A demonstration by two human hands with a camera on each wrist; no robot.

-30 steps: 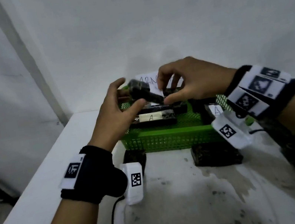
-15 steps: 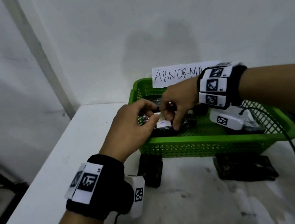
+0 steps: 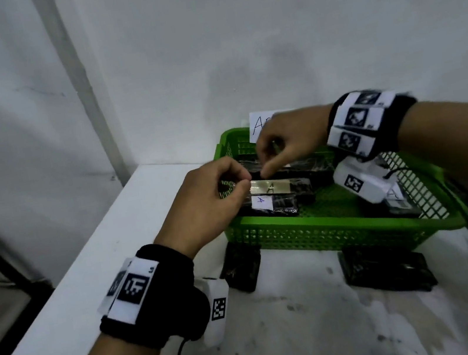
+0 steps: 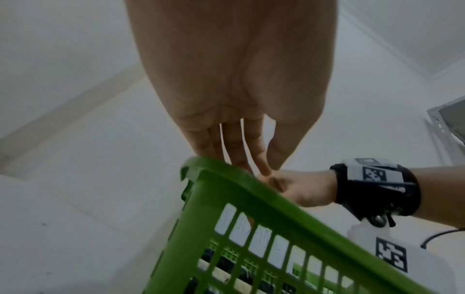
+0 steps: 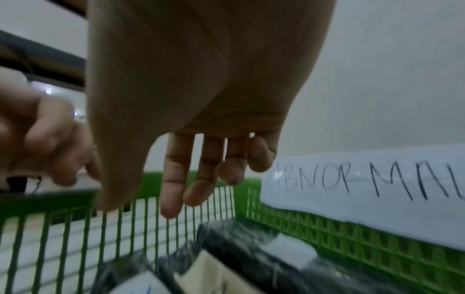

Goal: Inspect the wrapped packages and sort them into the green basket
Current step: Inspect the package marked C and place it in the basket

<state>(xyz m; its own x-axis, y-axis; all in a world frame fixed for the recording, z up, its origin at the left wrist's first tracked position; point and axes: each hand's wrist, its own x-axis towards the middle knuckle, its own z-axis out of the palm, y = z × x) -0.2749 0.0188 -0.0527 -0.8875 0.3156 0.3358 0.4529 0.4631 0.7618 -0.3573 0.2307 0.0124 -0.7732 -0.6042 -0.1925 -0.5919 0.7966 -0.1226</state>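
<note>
The green basket (image 3: pixel 328 232) stands on the table against the wall and holds several black wrapped packages with labels marked A, such as one with a tan label (image 3: pixel 274 186) and one with a white label (image 3: pixel 263 202). My left hand (image 3: pixel 242 180) hovers over the basket's left end with loosely bent fingers just above the tan-label package. In the left wrist view its fingers (image 4: pixel 254 151) hang down and hold nothing I can see. My right hand (image 3: pixel 267 159) is beside it, thumb tip on a package. In the right wrist view its fingers (image 5: pixel 173 179) hang loose and hold nothing.
Two more black wrapped packages lie on the table in front of the basket, one at the left (image 3: pixel 243 265) and one at the right (image 3: pixel 388 272). A paper sign reading ABNORMAL (image 5: pixel 365 189) hangs on the basket's back wall. A wall stands close behind.
A second ago both hands held a dark package above the basket. They came down into the basket's left end, and now the package lies there and the fingers have loosened.
</note>
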